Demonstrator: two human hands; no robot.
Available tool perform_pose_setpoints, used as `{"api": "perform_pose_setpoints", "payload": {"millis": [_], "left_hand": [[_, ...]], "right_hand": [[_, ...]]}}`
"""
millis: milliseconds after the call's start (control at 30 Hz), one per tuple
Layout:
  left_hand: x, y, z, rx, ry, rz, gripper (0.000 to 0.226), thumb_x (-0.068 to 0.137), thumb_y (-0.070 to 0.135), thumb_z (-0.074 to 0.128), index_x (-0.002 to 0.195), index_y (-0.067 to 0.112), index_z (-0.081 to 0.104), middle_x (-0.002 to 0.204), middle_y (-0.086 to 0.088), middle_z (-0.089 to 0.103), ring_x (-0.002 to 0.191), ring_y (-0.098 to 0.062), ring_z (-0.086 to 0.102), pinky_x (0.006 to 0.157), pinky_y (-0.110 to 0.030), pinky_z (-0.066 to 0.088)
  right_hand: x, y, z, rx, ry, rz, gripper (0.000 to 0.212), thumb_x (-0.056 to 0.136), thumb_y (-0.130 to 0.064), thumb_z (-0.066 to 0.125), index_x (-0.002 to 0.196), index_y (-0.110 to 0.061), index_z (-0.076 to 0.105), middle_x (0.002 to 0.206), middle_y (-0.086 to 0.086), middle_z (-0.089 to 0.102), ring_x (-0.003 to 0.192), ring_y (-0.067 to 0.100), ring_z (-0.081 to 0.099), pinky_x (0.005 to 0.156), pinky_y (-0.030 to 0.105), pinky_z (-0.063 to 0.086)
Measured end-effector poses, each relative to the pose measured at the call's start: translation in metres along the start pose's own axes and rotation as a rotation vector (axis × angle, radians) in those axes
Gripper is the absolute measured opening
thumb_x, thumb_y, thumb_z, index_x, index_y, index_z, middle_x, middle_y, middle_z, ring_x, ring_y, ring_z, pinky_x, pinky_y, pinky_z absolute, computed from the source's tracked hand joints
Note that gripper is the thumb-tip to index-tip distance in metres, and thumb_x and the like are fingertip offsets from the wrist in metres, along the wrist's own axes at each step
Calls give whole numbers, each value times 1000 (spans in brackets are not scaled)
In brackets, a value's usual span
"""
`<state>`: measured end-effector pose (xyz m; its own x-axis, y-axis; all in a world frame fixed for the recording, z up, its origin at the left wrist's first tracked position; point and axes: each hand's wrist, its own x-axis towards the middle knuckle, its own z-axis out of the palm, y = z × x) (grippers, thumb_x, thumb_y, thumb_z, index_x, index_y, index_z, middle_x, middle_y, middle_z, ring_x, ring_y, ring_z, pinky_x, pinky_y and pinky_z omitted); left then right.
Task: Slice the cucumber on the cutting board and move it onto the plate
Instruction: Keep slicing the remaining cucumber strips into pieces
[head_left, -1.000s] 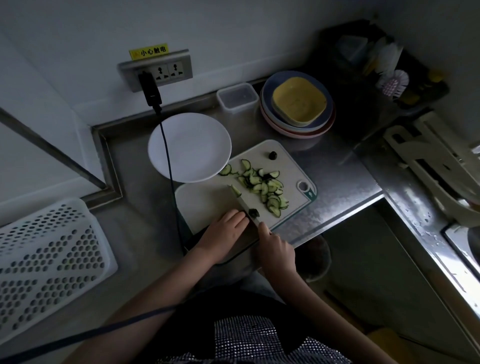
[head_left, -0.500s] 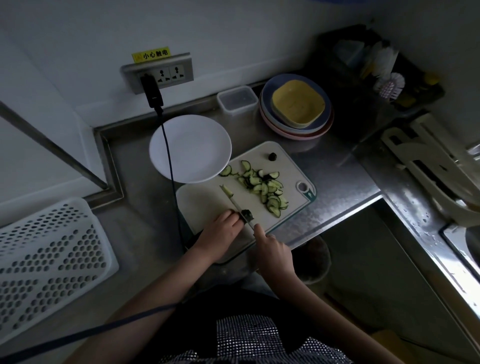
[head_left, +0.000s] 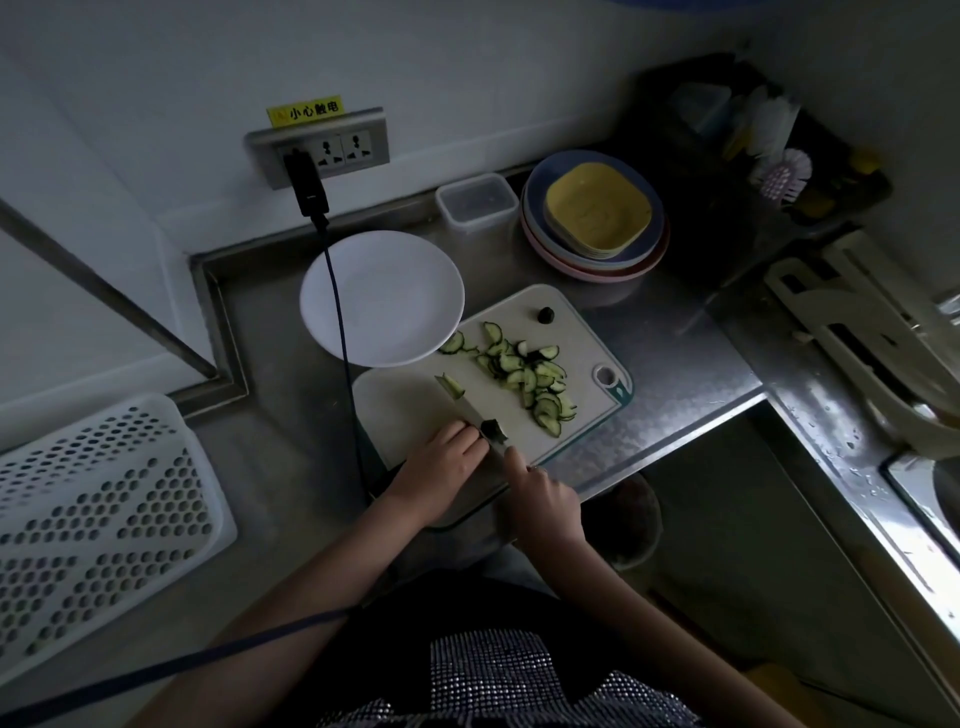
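Plate (head_left: 382, 299) sits upper left of the cutting board (head_left: 415, 410) on the table (head_left: 675, 358). Left hand (head_left: 441, 467) pinches the cucumber stub (head_left: 493, 430); right hand (head_left: 545, 501) grips a knife (head_left: 470, 408) whose long axis points up-left. Slices (head_left: 535, 382) lie to the right.

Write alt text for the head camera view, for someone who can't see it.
A person's left hand steadies a cucumber stub while the right hand grips a knife on a cutting board; slices lie beside an empty white plate.
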<state>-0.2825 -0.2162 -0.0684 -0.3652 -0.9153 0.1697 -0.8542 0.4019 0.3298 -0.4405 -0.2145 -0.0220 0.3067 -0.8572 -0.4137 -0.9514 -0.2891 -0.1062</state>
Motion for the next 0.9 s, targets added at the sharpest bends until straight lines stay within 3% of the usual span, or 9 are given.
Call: {"api": "perform_pose_setpoints", "payload": {"millis": [100, 267, 400, 500, 600, 700, 800, 900], "left_hand": [[0, 0, 0, -3, -15, -13, 37, 63, -2, 71, 99, 6, 63, 97, -8, 60, 101, -24, 45, 73, -37, 56], [4, 0, -1, -14, 33, 6, 33, 74, 9, 39, 98, 3, 62, 95, -11, 63, 101, -24, 45, 74, -35, 57], [7, 2, -5, -16, 62, 24, 28, 72, 11, 38, 99, 11, 47, 89, -8, 66, 98, -21, 45, 69, -29, 56], [7, 3, -4, -6, 54, 9, 31, 70, 7, 45, 98, 7, 59, 92, -11, 67, 98, -22, 45, 66, -31, 56], [7, 1, 2, 1, 30, -36, 39, 71, 8, 38, 95, 3, 68, 95, -11, 66, 98, -21, 45, 66, -32, 57], [6, 4, -4, -40, 119, -45, 34, 79, 10, 42, 100, 3, 68, 96, -11, 65, 97, -20, 48, 73, -35, 56], [7, 11, -19, -8, 263, 41, 33, 90, 19, 47, 111, 5, 67, 110, -10, 65, 105, -23, 53, 90, -35, 47], [17, 13, -29, 24, 195, 113, 41, 93, 29, 43, 121, 8, 65, 124, -6, 62, 118, -22, 53, 107, -38, 32]], "right_hand": [[1, 1, 1, -30, 3, -8, 52, 96, -14, 43, 143, -14, 21, 116, 11, 61, 101, 33, 64, 68, 37, 48], [9, 3, -2, -64, 4, -21, 46, 99, -13, 35, 143, -14, 21, 120, 13, 59, 103, 34, 63, 73, 40, 51], [9, 5, -3, -94, 10, -32, 43, 99, -14, 33, 141, -14, 23, 121, 12, 58, 103, 34, 63, 73, 41, 51], [8, 5, -4, -68, 30, -33, 41, 98, -15, 36, 138, -16, 26, 119, 10, 60, 101, 32, 64, 70, 40, 51], [10, 11, -10, -11, 76, 18, 44, 96, -16, 38, 139, -21, 27, 116, 9, 61, 97, 32, 64, 70, 39, 51], [9, 25, -19, -30, 115, 36, 47, 95, -13, 41, 138, -24, 28, 114, 8, 60, 94, 31, 64, 72, 41, 55], [6, 37, -25, -98, 112, 13, 46, 96, -12, 43, 139, -22, 28, 115, 9, 59, 92, 28, 65, 71, 40, 56], [5, 43, -26, -148, 112, -9, 46, 97, -13, 41, 140, -21, 27, 114, 8, 59, 89, 26, 65, 71, 38, 56]]}}
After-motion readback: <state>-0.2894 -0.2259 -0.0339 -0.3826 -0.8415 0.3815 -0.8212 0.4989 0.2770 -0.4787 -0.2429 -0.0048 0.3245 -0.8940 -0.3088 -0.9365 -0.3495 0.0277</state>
